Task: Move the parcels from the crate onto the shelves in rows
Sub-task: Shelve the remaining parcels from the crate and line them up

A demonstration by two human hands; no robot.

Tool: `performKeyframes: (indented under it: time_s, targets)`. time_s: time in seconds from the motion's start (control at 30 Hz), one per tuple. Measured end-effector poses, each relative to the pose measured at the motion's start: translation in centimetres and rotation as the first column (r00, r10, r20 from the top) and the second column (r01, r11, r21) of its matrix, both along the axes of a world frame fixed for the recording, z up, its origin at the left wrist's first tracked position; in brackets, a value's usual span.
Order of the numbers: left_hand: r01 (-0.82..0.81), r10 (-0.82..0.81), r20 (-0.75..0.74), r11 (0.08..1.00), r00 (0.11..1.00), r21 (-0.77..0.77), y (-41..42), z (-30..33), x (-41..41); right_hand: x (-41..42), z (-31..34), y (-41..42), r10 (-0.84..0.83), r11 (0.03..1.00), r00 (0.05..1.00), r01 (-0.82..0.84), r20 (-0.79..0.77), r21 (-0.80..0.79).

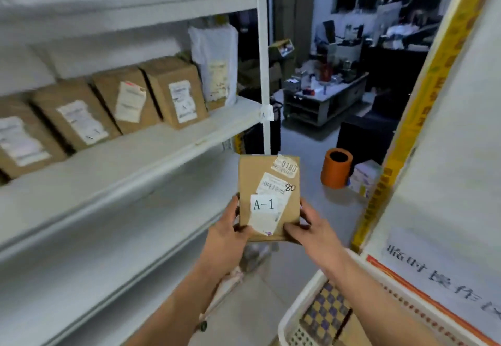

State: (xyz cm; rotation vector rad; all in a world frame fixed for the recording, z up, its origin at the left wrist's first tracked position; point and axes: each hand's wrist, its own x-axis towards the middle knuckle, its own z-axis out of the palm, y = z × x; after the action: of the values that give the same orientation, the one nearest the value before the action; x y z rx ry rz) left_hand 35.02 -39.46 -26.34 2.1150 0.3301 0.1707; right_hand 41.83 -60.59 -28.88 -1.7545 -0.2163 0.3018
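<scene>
While gripped, parcel underside hidden, perhaps taped.

A small box is held up in the middle, with the left hand on its left side and the right hand on its right side. To the left stands a shelf unit. On its middle shelf, boxes stand side by side in a row, and a bag parcel stands at the right end, near the post. A crate sits at the bottom right, with a parcel in it. On the floor behind the held box stands a round bin. A low table stands farther back.
</scene>
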Motion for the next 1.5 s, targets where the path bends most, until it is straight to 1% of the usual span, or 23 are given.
performKeyframes:
  time_s: [0.2, 0.3, 0.47, 0.6, 0.67, 0.77, 0.97, 1.07, 1.23, 1.37, 1.5]
  targets:
    - [-0.157, 0.153, 0.185, 0.988, 0.971, 0.01, 10.2, 5.6, -1.7, 1.6, 7.1, 11.3, 0.156, 0.986, 0.975, -0.162, 0.156, 0.029]
    - [-0.192, 0.182, 0.274, 0.981, 0.944, 0.013, 15.3, 7.7, -2.0, 2.9, 9.3, 17.1, 0.193, 0.98, 0.953, -0.2, 0.231, 0.007]
    - [-0.286, 0.262, 0.319, 0.958, 0.911, 0.028, 23.4, 9.4, -1.1, 5.1, 11.8, 26.4, 0.249, 0.966, 0.922, -0.258, 0.295, -0.008]
    - [-0.312, 0.306, 0.325, 0.949, 0.895, -0.034, 28.7, 10.0, 0.8, 7.3, 12.3, 32.0, 0.266, 0.96, 0.919, -0.279, 0.292, 0.001]
    - [-0.323, 0.315, 0.334, 0.946, 0.888, -0.034, 30.6, 10.3, 1.9, 8.7, 12.4, 34.3, 0.263, 0.963, 0.913, -0.27, 0.311, -0.02]
    - [-0.34, 0.326, 0.334, 0.94, 0.884, -0.02, 32.6, 9.9, 3.5, 10.8, 11.9, 36.9, 0.259, 0.965, 0.906, -0.256, 0.334, -0.054]
    - [-0.405, 0.385, 0.315, 0.914, 0.867, -0.002, 34.9, 6.9, 7.5, 15.2, 9.4, 40.3, 0.263, 0.962, 0.909, -0.224, 0.322, -0.154]
    - [-0.444, 0.418, 0.299, 0.896, 0.858, 0.02, 35.2, 6.3, 9.3, 17.2, 8.8, 41.4, 0.266, 0.961, 0.911, -0.226, 0.317, -0.157]
    - [-0.464, 0.421, 0.289, 0.881, 0.86, 0.096, 36.2, 6.2, 12.0, 20.6, 8.1, 43.2, 0.296, 0.952, 0.906, -0.253, 0.303, -0.173]
    - [-0.456, 0.42, 0.289, 0.887, 0.86, 0.066, 37.1, 6.1, 14.0, 22.9, 7.7, 44.1, 0.309, 0.947, 0.893, -0.259, 0.328, -0.189]
    - [-0.471, 0.431, 0.303, 0.88, 0.85, 0.069, 37.3, 5.3, 15.3, 24.1, 6.8, 44.5, 0.292, 0.953, 0.893, -0.243, 0.342, -0.179]
